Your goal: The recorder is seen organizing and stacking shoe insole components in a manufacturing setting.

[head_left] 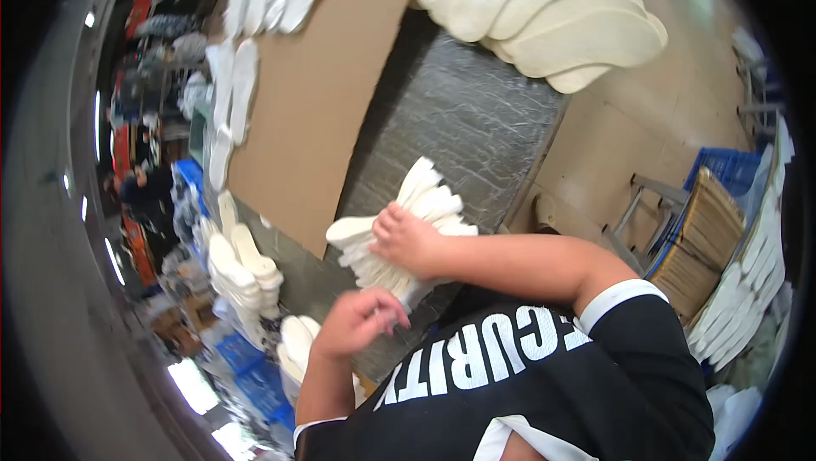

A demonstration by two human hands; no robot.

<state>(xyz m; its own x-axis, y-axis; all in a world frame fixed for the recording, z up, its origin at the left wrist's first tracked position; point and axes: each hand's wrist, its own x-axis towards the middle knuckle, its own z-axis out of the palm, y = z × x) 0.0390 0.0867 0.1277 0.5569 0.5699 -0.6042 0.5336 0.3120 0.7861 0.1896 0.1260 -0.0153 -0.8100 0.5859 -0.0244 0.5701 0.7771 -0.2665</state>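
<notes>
— Where's the fanned pile of white insoles (351, 229)?
— On the dark desk (459, 113), beside the cardboard sheet (306, 113), under the right hand (408, 242). How tightly that grips, I can't tell.
— And the left hand (357, 322)?
— Loosely curled near the pile, blurred; can't tell if it holds anything.
— What could go wrong?
— The layers look uneven; lopsided pressure might send some sliding apart.

You're working in what looks like a footwear workshop: white insoles (427, 193) are fanning out near you, cream soles (552, 11) are overlapping at the far end.
</notes>
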